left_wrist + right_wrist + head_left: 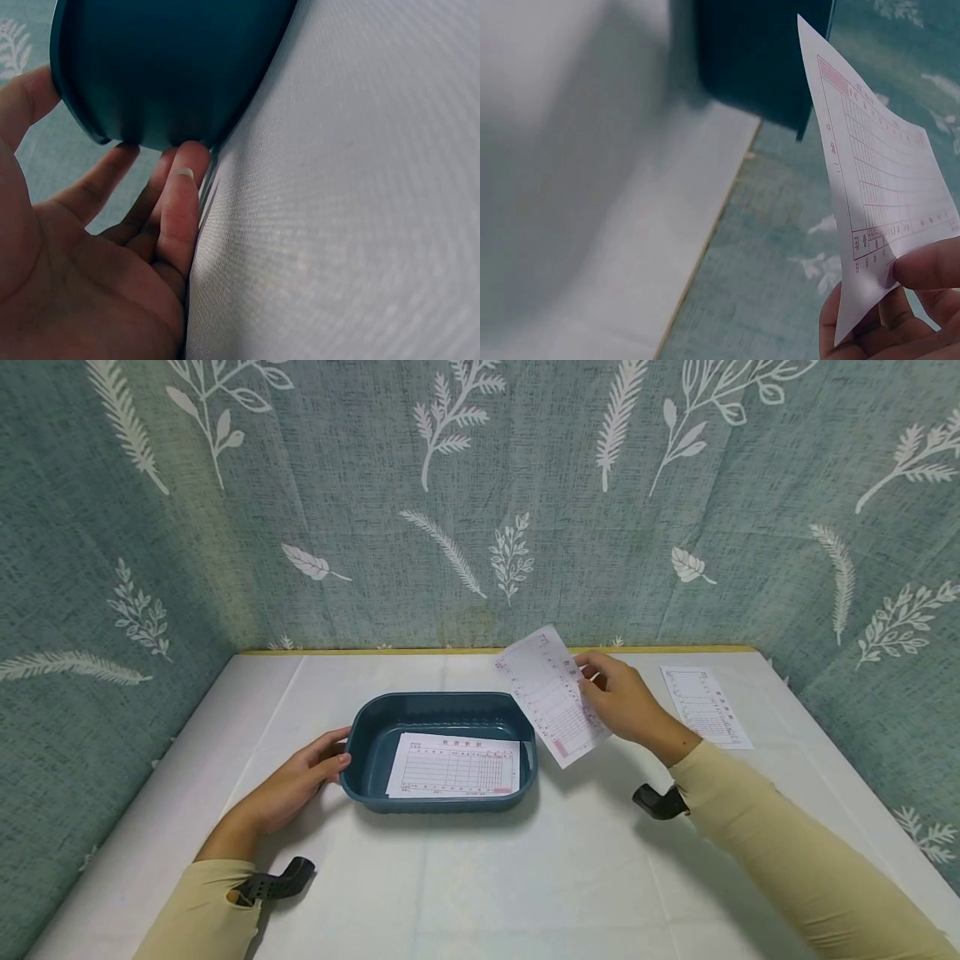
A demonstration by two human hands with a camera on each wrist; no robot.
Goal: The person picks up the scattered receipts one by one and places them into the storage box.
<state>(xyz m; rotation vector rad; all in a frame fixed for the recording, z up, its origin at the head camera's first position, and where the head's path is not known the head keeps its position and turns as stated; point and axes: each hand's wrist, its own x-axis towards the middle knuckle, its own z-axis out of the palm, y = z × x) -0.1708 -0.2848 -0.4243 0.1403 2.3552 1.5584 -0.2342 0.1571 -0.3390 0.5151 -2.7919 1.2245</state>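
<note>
In the head view, a blue plastic basin sits on the white table, with printed form sheets lying inside it. My left hand rests against the basin's left end. Up close in the left wrist view, the thumb touches near the rim and the fingers touch the outer wall. Over the basin's right end, my right hand pinches a printed form sheet by its edge, holding it tilted above the table. That sheet bends slightly in the right wrist view, the thumb on its printed face.
Another printed form sheet lies on the table at the right, beyond my right wrist. A patterned green-blue cloth wall encloses the back and both sides. A yellow strip runs along the table's back edge.
</note>
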